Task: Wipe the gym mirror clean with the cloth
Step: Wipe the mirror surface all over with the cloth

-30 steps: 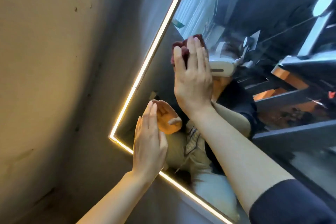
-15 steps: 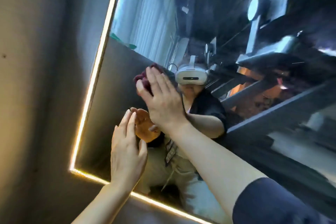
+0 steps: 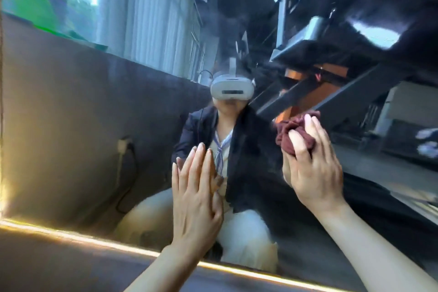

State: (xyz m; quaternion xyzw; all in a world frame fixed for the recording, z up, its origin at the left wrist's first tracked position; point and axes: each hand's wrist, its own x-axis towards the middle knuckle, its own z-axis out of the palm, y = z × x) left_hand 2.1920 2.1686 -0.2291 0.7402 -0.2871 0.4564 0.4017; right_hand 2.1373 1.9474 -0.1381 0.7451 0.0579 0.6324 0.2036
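Note:
The gym mirror (image 3: 71,125) fills most of the view, edged by a glowing light strip (image 3: 71,236) along its bottom and left sides. My right hand (image 3: 312,168) holds a bunched dark red cloth (image 3: 288,134) against the glass at the right of centre, fingers curled over it. My left hand (image 3: 196,197) lies flat on the glass lower down, fingers straight and together, its reflection meeting the fingertips. The mirror shows a reflected person wearing a white headset.
Below the light strip runs a dark wall band (image 3: 59,268). The mirror reflects gym machines, a staircase, curtains and a wall socket with a cable (image 3: 124,147).
My right hand has swept the cloth from the mirror's left side over to the right. The view has swung right, so the left light strip sits at the frame edge. My left hand stays flat on the glass.

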